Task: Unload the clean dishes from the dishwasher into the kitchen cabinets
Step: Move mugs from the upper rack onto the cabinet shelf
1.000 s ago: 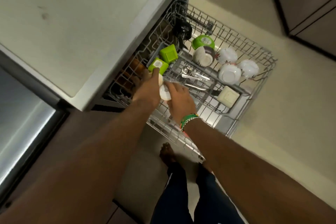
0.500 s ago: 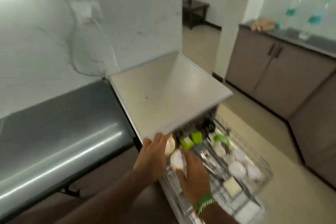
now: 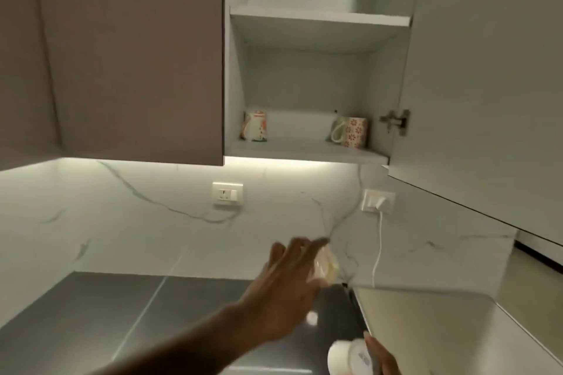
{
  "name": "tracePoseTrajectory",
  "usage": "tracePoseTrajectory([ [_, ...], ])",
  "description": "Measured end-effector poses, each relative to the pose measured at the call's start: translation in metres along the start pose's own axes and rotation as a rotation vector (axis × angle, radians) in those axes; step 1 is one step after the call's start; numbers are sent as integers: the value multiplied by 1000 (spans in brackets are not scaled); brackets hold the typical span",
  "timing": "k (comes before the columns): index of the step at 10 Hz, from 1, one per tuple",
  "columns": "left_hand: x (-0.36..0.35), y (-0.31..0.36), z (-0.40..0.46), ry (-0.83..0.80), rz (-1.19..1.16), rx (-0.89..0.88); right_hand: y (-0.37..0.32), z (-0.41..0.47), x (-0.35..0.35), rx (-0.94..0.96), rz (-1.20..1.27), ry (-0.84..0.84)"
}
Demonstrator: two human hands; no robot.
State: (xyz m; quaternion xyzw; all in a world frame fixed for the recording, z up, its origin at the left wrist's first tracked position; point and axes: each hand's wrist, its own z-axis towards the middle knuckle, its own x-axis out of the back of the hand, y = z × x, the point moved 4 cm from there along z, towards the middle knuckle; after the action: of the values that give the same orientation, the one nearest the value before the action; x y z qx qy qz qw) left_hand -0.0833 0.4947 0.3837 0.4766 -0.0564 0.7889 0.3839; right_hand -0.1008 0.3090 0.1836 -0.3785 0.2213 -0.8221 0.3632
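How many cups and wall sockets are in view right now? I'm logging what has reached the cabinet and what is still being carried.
Cups on the bottom cabinet shelf: 2, a patterned cup at the left and a flowered cup at the right.
Cups held in hands: 2, a pale cup in the left hand and a white cup in the right hand.
Wall sockets: 2, left socket and right socket.
Total: 6.

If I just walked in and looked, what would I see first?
You'd spot the open cabinet up high, with two patterned mugs on its bottom shelf, one at the left and a flowered one at the right. Lower down, the left hand reaches up holding a small pale cup, and the right hand at the bottom edge holds a white cup.
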Motion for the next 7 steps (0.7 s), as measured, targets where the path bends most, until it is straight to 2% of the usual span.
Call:
tracePoseTrajectory([
  [1, 42, -37, 36, 126, -8, 56, -66, 56, 22, -111, 22, 160],
  [2, 96, -87, 100, 253, -12, 144, -111, 152, 35, -30, 18, 96],
  [3, 119, -106, 139, 290, 47, 189, -131, 222, 41, 78, -44, 111],
  [4, 152, -137, 199, 282, 196, 281, -145, 327, 57, 151, -92, 156],
  [5, 160, -152, 237, 231, 276, 335, -141, 389, 67, 135, -150, 190],
  [6, 157, -180, 277, 117, 352, 442, -116, 462, 66, 66, -333, 157],
  [7, 150, -199, 291, 69, 386, 528, -95, 495, 60, -9, -433, 112],
])
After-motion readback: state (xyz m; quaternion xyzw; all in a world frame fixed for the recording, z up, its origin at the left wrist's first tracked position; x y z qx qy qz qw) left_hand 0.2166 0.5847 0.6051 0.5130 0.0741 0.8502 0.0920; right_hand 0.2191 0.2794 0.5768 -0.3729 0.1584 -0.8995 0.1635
